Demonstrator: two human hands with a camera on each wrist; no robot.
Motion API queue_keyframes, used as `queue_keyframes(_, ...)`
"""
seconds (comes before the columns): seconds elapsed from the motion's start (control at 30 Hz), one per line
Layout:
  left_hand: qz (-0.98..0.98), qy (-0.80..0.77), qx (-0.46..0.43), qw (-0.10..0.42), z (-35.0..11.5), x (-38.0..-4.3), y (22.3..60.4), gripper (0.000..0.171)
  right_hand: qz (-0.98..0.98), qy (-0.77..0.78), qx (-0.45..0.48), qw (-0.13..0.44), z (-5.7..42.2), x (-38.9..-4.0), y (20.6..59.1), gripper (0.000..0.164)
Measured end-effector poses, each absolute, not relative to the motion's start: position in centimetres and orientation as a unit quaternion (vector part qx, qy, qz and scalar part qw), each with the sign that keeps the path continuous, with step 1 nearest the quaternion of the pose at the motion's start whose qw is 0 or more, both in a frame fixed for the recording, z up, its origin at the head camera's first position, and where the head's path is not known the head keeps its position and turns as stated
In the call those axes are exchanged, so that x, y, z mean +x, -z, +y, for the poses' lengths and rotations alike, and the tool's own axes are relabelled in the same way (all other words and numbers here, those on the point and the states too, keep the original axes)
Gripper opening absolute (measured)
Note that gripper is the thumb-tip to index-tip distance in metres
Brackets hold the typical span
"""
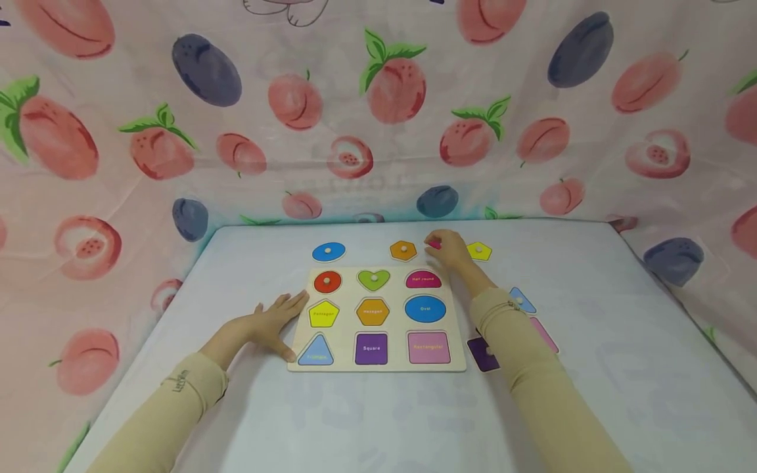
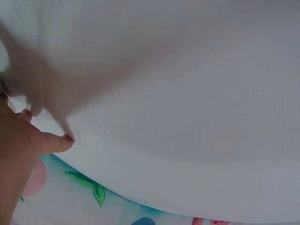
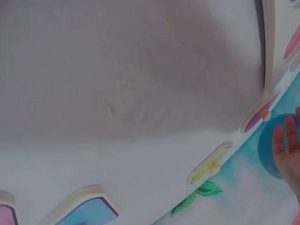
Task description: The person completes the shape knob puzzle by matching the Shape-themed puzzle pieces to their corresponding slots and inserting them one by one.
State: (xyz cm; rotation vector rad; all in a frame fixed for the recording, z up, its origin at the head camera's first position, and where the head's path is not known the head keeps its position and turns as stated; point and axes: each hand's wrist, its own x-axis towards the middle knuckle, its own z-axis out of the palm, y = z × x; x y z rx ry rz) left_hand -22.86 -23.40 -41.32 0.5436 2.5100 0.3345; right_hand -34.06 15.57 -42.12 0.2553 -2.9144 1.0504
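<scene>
A cream wooden shape board (image 1: 344, 348) lies on the table, with a red round piece (image 1: 328, 282) and a green heart piece (image 1: 374, 280) in its top row. My left hand (image 1: 275, 325) rests spread at the board's left edge, thumb by its lower corner. Beyond the upper right corner, my right hand (image 1: 449, 249) reaches over a magenta half-round piece (image 1: 435, 246), thumb and fingers apart around it. In the right wrist view that piece (image 3: 257, 117) lies on the table, its knob clear of the fingers.
Behind the board lie a blue oval (image 1: 328, 251), an orange hexagon (image 1: 403, 250) and a yellow pentagon (image 1: 479, 251). A purple square (image 1: 483, 355), a light-blue triangle (image 1: 523, 301) and a pink rectangle (image 1: 545, 335) lie right of it, partly under my right forearm. Fruit-printed cloth (image 1: 349, 85) borders the table.
</scene>
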Motion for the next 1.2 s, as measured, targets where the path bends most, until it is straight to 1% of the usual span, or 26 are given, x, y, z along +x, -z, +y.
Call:
queue_keyframes(0.17,0.932,-0.130,0.205,0.270,-23.5,-22.9,41.1,0.124,-0.925,-0.375,0.058,0.028,16.0,-35.0,42.0,0.020)
queue_keyframes(0.23,0.932,-0.133,0.204,0.269,-23.5,-22.9,40.9,0.124,-0.923,-0.379,0.053,0.040,16.1,-35.4,41.9,0.021)
queue_keyframes(0.37,0.932,-0.133,0.202,0.270,-23.6,-23.1,40.9,0.124,-0.925,-0.375,0.039,0.046,16.3,-35.9,41.8,0.025)
queue_keyframes(0.5,0.933,-0.131,0.202,0.268,-23.6,-23.1,40.9,0.124,-0.928,-0.368,0.034,0.041,16.3,-36.1,41.9,0.026)
queue_keyframes(0.73,0.931,-0.130,0.201,0.274,-23.3,-23.0,41.2,0.123,-0.934,-0.358,0.010,0.008,17.3,-35.9,42.6,0.028)
queue_keyframes(0.93,0.932,-0.124,0.204,0.273,-23.1,-22.9,41.2,0.124,-0.925,-0.379,0.008,0.010,18.9,-36.3,43.5,0.029)
queue_keyframes(1.0,0.932,-0.123,0.204,0.272,-23.2,-22.9,41.2,0.124,-0.924,-0.382,0.016,0.005,19.6,-37.3,44.3,0.028)
queue_keyframes(1.03,0.933,-0.122,0.202,0.272,-23.2,-23.0,41.2,0.124,-0.922,-0.386,0.028,0.019,20.3,-38.6,45.8,0.027)
queue_keyframes(1.07,0.933,-0.122,0.201,0.271,-23.2,-23.0,41.2,0.124,-0.922,-0.386,0.027,0.014,20.7,-39.7,46.8,0.028)
queue_keyframes(1.13,0.934,-0.123,0.197,0.272,-23.3,-23.0,41.2,0.124,-0.920,-0.389,0.044,0.035,22.2,-42.9,50.3,0.029)
queue_keyframes(1.2,0.933,-0.124,0.197,0.273,-23.3,-23.0,41.3,0.124,-0.920,-0.387,0.047,0.037,22.8,-43.8,51.6,0.026)
